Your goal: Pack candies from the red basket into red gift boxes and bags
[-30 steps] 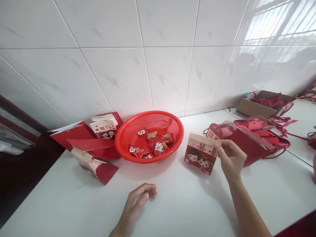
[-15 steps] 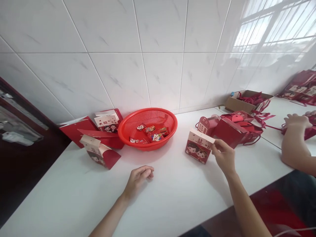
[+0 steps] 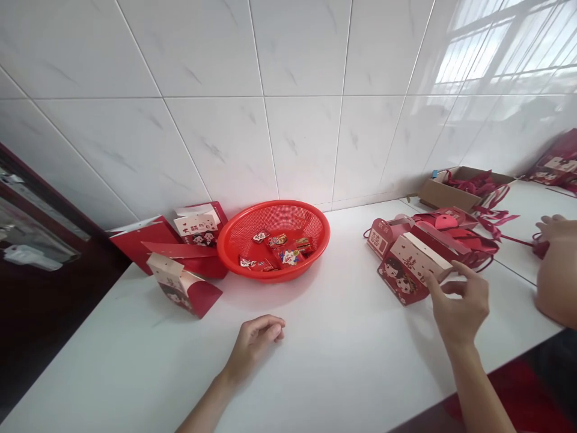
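Note:
My right hand (image 3: 460, 304) has its thumb and fingers around the right end of a red and cream paper gift box (image 3: 408, 269) with two cartoon faces on its front. The box sits tilted, against several red gift boxes (image 3: 442, 231). My left hand (image 3: 256, 340) rests on the white table, its fingers curled in and nothing visible in them. Beyond it stands a red plastic basket (image 3: 234, 267) with several wrapped candies (image 3: 288, 257) inside.
Partly folded gift boxes (image 3: 183, 282) stand on the left of the table (image 3: 333, 367). At the back right is a cardboard box (image 3: 444, 195) of dark red ribbons (image 3: 478, 183). Another person's arm (image 3: 559, 270) reaches in at the right edge. A tiled wall (image 3: 302, 144) runs behind.
My right hand has carried the gift box rightward, up against the other red boxes, and its thumb and fingers are spread wider. My left hand has stayed curled on the table. The view has shifted slightly.

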Available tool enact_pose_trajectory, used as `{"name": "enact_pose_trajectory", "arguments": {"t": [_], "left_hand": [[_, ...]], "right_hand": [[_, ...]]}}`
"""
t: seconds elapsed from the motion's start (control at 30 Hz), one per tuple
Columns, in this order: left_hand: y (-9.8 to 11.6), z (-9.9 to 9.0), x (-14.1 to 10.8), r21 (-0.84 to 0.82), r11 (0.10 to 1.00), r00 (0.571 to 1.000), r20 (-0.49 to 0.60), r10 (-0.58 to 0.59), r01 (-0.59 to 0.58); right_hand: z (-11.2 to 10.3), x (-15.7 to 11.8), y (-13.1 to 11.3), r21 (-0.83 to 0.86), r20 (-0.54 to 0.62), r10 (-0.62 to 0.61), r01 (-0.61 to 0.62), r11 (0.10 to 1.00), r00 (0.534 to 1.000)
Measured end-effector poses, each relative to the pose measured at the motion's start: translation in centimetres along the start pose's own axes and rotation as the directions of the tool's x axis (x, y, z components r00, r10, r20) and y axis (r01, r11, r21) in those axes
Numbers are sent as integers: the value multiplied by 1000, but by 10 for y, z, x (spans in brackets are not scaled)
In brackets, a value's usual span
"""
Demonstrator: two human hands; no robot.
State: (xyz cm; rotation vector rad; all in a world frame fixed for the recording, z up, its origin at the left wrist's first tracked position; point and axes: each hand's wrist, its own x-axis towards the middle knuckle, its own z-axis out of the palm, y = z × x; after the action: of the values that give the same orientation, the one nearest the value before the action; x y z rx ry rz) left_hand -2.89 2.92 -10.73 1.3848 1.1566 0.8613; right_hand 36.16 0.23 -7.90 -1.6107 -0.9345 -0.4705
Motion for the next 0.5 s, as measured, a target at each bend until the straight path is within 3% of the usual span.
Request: {"name": "enact_pose_trajectory", "arguments": {"t": [0.1, 0.17, 0.23, 0.33, 0.4, 0.5], "left_hand": [[1, 0, -1, 7, 1000, 1000, 6, -2, 2], [1, -1, -1, 13, 1000, 1000, 15, -2, 2], [1, -1, -1, 22, 1000, 1000, 18, 5, -5], [-1, -2, 0, 46, 999, 1000, 13, 12, -12], [-2, -3, 0, 62, 998, 1000, 9, 9, -10], [-4, -4, 1, 71, 997, 1000, 6, 3, -3]], "right_hand": [[-6, -17, -9, -23, -146, -170, 168, 985, 975], [-7, -32, -19, 25, -152, -269, 276, 961, 951], [-3, -47, -28, 153, 75, -354, 340, 928, 932], [14, -61, -28, 235, 486, -352, 268, 934, 800], [29, -62, -17, 170, 610, -238, 168, 971, 755], [47, -57, 4, 92, 671, -100, 52, 994, 734]]}}
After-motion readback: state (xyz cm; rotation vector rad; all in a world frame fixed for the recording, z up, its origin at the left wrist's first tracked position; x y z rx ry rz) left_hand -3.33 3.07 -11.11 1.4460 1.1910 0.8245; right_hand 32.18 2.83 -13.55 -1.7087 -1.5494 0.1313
